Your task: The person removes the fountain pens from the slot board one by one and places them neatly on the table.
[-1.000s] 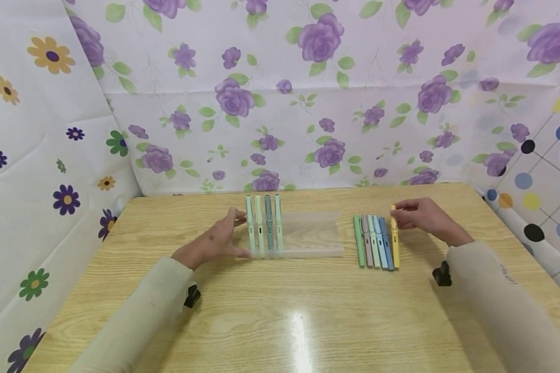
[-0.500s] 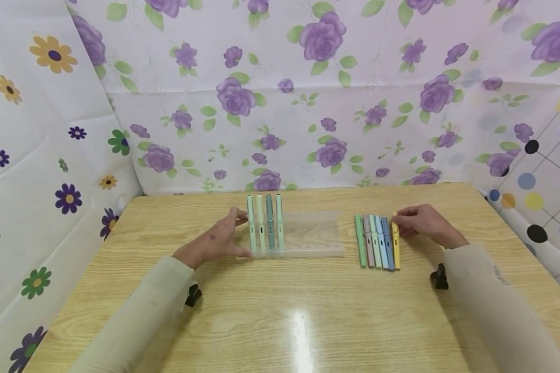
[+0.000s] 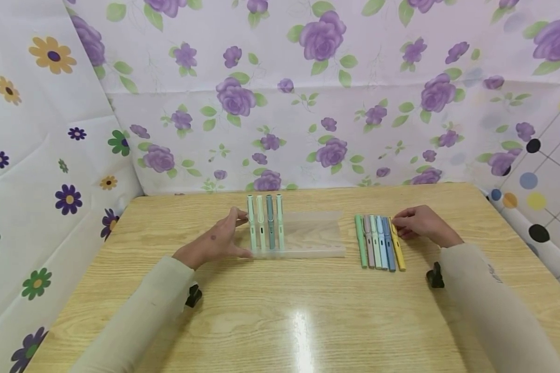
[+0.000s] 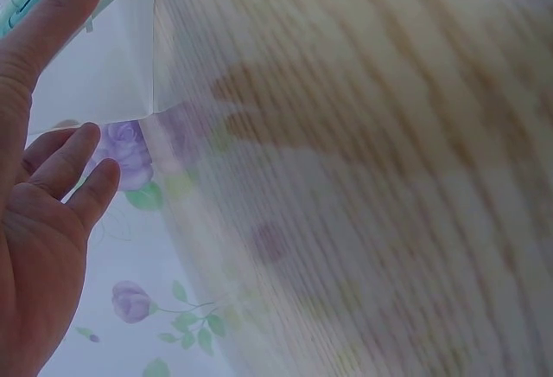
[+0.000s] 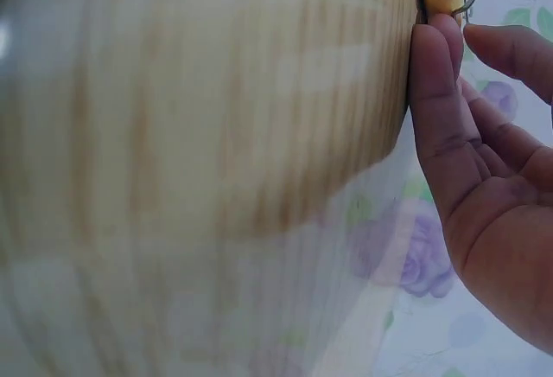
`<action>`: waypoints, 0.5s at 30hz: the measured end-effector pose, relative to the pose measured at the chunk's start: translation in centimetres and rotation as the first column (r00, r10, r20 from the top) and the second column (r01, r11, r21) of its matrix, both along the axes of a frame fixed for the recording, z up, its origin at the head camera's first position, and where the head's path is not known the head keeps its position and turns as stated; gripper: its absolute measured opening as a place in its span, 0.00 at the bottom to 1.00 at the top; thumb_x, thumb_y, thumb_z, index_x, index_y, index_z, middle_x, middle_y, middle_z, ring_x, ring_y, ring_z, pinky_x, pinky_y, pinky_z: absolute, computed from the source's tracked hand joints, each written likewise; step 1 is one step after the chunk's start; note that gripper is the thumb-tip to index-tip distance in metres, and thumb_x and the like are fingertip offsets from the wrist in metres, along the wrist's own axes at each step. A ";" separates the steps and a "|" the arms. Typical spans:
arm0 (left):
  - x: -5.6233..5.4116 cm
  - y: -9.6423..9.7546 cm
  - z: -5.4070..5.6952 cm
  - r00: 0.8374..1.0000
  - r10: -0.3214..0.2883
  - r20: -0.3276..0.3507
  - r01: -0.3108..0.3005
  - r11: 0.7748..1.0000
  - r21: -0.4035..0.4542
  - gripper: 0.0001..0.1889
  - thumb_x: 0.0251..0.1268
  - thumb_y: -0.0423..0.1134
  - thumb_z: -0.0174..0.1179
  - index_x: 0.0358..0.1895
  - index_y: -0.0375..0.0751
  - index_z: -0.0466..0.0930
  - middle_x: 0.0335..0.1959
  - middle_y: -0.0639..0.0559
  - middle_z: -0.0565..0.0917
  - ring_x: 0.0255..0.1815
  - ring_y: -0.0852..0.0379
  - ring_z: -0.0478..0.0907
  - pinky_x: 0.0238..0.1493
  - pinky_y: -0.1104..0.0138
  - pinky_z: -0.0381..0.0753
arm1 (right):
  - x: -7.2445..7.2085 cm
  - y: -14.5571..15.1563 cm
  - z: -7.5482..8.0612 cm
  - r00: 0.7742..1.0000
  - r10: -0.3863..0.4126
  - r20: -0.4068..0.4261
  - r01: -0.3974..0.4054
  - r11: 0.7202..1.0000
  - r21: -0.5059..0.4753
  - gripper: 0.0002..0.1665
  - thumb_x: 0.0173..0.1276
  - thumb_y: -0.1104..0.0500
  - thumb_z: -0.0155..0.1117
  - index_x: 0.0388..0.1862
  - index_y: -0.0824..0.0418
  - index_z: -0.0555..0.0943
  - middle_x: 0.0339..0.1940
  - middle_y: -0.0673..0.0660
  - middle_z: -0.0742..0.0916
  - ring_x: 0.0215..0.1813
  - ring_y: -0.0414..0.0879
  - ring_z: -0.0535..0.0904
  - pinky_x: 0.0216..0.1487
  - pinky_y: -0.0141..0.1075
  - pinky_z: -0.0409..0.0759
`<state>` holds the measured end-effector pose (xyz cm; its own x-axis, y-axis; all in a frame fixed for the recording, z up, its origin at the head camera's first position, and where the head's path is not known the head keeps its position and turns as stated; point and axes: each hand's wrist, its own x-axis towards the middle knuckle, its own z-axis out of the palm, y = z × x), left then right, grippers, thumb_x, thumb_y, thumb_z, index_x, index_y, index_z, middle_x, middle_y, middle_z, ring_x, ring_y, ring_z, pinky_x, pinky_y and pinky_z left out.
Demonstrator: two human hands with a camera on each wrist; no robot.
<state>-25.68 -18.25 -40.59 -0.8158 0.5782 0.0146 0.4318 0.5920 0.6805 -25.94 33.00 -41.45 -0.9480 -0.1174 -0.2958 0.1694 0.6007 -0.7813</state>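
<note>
A clear plastic pen stand sits on the table with several pens leaning in its left part: pale green, cream, a dark teal pen and another pale green pen. My left hand holds the stand's left end, thumb at the front edge and fingers toward the back. To the right, several pens lie side by side. At their right end is a yellow pen, slanted, its top touching the blue pen. My right hand pinches the yellow pen's top end; in the right wrist view its clip shows between the fingertips.
The row also has a green pen and a mauve pen. The wood-grain table ends at a flowered cloth behind, with patterned sheets on both sides. Black wrist mounts sit under the sleeves.
My right hand has moved slightly left and lowered the yellow pen's top against the row; the pen now slants, its lower end shifted right. The left hand has stayed in place.
</note>
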 end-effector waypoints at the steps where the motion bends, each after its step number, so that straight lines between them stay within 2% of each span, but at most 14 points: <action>1: 0.0 0.0 0.0 1.000 0.002 0.001 -0.002 1.000 -0.002 0.46 0.50 0.42 0.79 0.64 0.35 0.53 0.74 0.34 0.59 0.75 0.41 0.60 0.70 0.46 0.64 | 0.0 -0.1 0.1 1.000 -0.001 0.003 0.001 1.000 0.001 0.25 0.77 0.55 0.58 0.59 0.77 0.74 0.36 0.59 0.86 0.36 0.46 0.85 0.40 0.39 0.86; 8: 0.1 0.1 0.2 1.000 0.004 -0.001 -0.004 1.000 -0.004 0.45 0.50 0.42 0.79 0.63 0.36 0.53 0.74 0.34 0.59 0.75 0.40 0.60 0.69 0.46 0.65 | 0.4 -0.3 0.4 0.999 -0.003 0.050 0.004 1.000 -0.023 0.27 0.76 0.55 0.59 0.61 0.77 0.71 0.33 0.59 0.86 0.33 0.46 0.85 0.38 0.39 0.86; 15: 0.0 0.1 0.1 1.000 -0.009 -0.021 0.009 1.000 0.000 0.45 0.50 0.41 0.79 0.62 0.36 0.54 0.73 0.33 0.59 0.74 0.39 0.61 0.69 0.46 0.65 | 0.5 -0.4 0.6 0.998 -0.019 0.063 0.022 0.999 -0.048 0.29 0.76 0.56 0.60 0.63 0.78 0.69 0.32 0.59 0.86 0.31 0.45 0.85 0.36 0.39 0.86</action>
<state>-25.69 -18.17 -40.51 -0.8099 0.5857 0.0311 0.4511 0.5881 0.6713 -25.46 32.60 -40.86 -0.9303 -0.1139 -0.3486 0.2303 0.5582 -0.7971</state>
